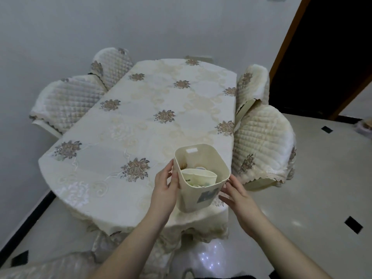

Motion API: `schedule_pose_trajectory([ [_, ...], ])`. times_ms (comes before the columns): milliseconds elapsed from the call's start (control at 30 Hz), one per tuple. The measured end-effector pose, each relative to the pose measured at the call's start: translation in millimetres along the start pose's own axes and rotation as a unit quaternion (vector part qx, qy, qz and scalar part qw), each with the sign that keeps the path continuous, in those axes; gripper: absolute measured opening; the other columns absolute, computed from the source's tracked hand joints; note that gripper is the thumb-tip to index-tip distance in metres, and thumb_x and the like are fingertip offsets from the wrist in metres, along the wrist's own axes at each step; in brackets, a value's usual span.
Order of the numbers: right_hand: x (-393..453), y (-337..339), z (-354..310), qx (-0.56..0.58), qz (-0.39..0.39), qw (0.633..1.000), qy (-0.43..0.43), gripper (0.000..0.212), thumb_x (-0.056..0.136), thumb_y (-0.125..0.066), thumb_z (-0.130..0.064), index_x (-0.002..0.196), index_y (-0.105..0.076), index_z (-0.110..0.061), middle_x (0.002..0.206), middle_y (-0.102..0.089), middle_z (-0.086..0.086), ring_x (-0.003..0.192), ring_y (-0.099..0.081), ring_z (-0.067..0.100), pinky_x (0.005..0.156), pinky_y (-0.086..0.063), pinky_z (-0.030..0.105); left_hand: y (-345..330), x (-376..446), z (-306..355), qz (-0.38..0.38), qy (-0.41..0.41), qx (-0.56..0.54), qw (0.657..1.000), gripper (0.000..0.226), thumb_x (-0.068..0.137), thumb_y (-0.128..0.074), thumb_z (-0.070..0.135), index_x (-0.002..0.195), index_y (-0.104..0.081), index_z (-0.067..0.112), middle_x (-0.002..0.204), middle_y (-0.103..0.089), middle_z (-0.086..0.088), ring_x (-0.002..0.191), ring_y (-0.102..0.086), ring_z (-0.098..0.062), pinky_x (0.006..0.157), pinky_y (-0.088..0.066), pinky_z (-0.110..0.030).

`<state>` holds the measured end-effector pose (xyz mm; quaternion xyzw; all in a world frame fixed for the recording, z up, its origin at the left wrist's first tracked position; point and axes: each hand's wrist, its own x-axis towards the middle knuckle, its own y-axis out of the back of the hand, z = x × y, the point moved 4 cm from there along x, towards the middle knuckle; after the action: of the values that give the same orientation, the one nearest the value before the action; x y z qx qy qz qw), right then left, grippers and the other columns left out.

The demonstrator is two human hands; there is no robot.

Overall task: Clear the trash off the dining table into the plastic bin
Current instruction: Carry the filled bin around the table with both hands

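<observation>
You are cupping the upright plastic bin (198, 184) between both hands; left hand (165, 183) gripping its side, right hand (234, 193) open just beside it on the desk (112, 137).

Quilted chairs (261, 146) w/ grey walls (60, 27), glossy tiled floor (312, 178).

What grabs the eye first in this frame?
The cream plastic bin at the table's near right corner, with paper trash inside it. The left hand is on its left side and the right hand is at its right side. Behind it the floral tablecloth shows no loose trash, with quilted chairs on both sides.
</observation>
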<state>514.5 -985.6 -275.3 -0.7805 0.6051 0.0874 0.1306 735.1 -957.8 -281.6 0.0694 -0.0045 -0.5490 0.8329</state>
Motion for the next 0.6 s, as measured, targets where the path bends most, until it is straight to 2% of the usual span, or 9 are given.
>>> schedule_pose_trajectory([
  [100, 20.9, -2.8, 5.2, -0.006, -0.007, 1.0, -0.021, 0.035, 0.1, -0.044, -0.023, 0.129, -0.053, -0.039, 0.127, -0.062, -0.014, 0.111, -0.061, 0.009, 0.088, -0.048, 0.028, -4.0, 18.6, -13.2, -0.005, 0.04, 0.011, 0.999, 0.041, 0.102, -0.044, 0.041, 0.142, -0.046, 0.042, 0.137, -0.046, 0.009, 0.124, -0.049, -0.003, 0.103, -0.043, -0.029],
  [133, 27.7, -3.4, 6.1, -0.013, -0.009, 1.0, -0.025, 0.034, 0.099, -0.045, -0.022, 0.128, -0.053, -0.04, 0.126, -0.061, -0.016, 0.112, -0.061, 0.008, 0.089, -0.048, 0.029, -5.6, 24.4, -17.0, -0.011, 0.056, -0.003, 0.998, 0.041, 0.103, -0.043, 0.038, 0.144, -0.045, 0.038, 0.14, -0.048, 0.006, 0.125, -0.052, -0.008, 0.104, -0.045, -0.036],
  [200, 40.1, -3.9, 9.7, -0.02, -0.015, 0.999, -0.036, 0.034, 0.099, -0.046, -0.02, 0.126, -0.054, -0.039, 0.123, -0.062, -0.016, 0.11, -0.061, 0.008, 0.09, -0.049, 0.03, -7.3, 35.6, -23.8, -0.01, 0.082, -0.03, 0.996, 0.041, 0.104, -0.043, 0.033, 0.145, -0.046, 0.032, 0.141, -0.053, 0.004, 0.123, -0.056, -0.012, 0.103, -0.047, -0.041],
  [300, 55.6, -4.0, 13.7, -0.037, -0.031, 0.997, -0.055, 0.034, 0.099, -0.046, -0.017, 0.129, -0.052, -0.034, 0.122, -0.062, -0.013, 0.109, -0.062, 0.011, 0.092, -0.05, 0.03, -6.2, 51.9, -33.3, 0.017, 0.113, -0.029, 0.993, 0.036, 0.104, -0.043, 0.033, 0.14, -0.048, 0.029, 0.131, -0.062, 0.001, 0.112, -0.064, -0.013, 0.097, -0.051, -0.041],
  [400, 69.2, -4.0, 14.3, -0.046, -0.04, 0.996, -0.063, 0.032, 0.098, -0.048, -0.019, 0.124, -0.054, -0.036, 0.116, -0.064, -0.009, 0.103, -0.063, 0.014, 0.086, -0.052, 0.029, -6.1, 65.8, -43.1, 0.034, 0.143, -0.063, 0.987, 0.031, 0.101, -0.051, 0.034, 0.131, -0.053, 0.027, 0.123, -0.068, 0.001, 0.105, -0.068, -0.014, 0.093, -0.054, -0.041],
  [533, 80.2, -5.6, 26.2, -0.059, -0.044, 0.994, -0.077, 0.03, 0.098, -0.05, -0.026, 0.125, -0.051, -0.038, 0.107, -0.064, -0.004, 0.1, -0.063, 0.021, 0.088, -0.052, 0.033, -4.9, 79.2, -51.4, 0.03, 0.165, -0.069, 0.983, 0.015, 0.091, -0.066, 0.038, 0.106, -0.071, 0.036, 0.108, -0.076, 0.005, 0.102, -0.07, -0.014, 0.076, -0.054, -0.028],
  [600, 80.5, -5.3, 34.8, -0.077, -0.057, 0.992, -0.078, 0.033, 0.098, -0.049, -0.028, 0.13, -0.046, -0.036, 0.112, -0.062, 0.001, 0.104, -0.062, 0.023, 0.092, -0.051, 0.038, -5.8, 83.3, -56.7, 0.02, 0.18, -0.067, 0.981, 0.017, 0.088, -0.072, 0.04, 0.104, -0.073, 0.035, 0.107, -0.076, 0.004, 0.104, -0.07, -0.015, 0.075, -0.054, -0.026],
])
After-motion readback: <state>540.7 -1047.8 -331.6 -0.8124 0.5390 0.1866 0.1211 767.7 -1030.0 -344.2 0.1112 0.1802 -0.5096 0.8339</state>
